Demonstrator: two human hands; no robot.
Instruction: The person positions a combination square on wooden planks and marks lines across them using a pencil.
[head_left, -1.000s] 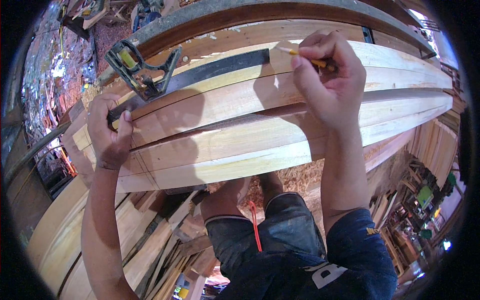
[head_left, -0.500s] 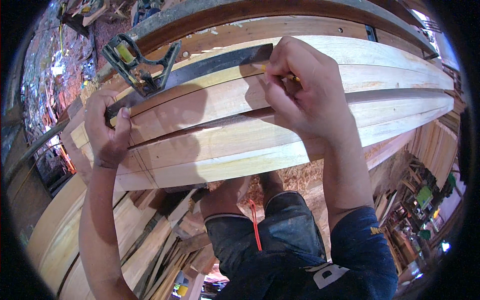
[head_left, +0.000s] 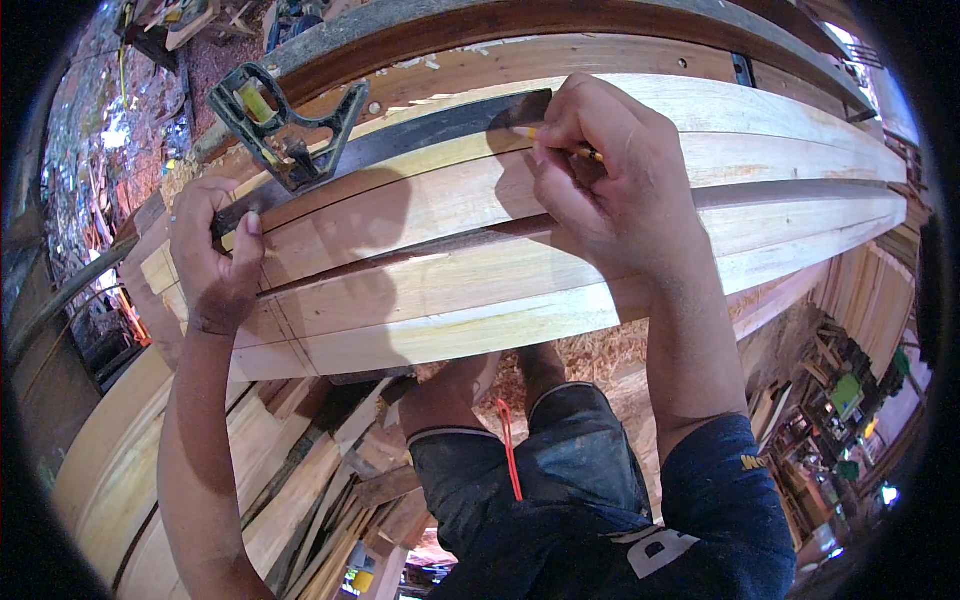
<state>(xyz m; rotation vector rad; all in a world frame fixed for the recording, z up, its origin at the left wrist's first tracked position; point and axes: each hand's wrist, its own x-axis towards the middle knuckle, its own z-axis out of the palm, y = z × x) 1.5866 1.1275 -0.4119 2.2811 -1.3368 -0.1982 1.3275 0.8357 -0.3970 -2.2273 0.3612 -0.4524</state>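
Right hand (head_left: 615,180) has the pencil (head_left: 534,133) pinched thumb-to-fingers, tip down by the blade's near edge, close to its right end; can't tell if the lead touches wood. Left hand (head_left: 214,255) grips the square (head_left: 425,130) at the blade's left end, thumb on the near side, fingers over the far side. Square lies lengthwise along the upper pale boards (head_left: 450,192); its head (head_left: 305,122), with a yellow-green vial (head_left: 257,102), sits between the hands, nearer the left. To do this well, I'd say: press the blade flat so it can't swing, as the only hold is far from the tip. Keep the lead tight in the corner where steel meets wood, constant lean, light even pressure. Don't push sideways against the blade; that free right end is likeliest to drift. Hand shadow covers the tip, so check contact by eye. Versus a second ago: pencil was out past the blade's right end, shaft more exposed; now it's back left at the near edge, with the hand rolled over, knuckles up, and covering more of the pencil. Left hand's hold looks the same. Square still lies along the same boards.
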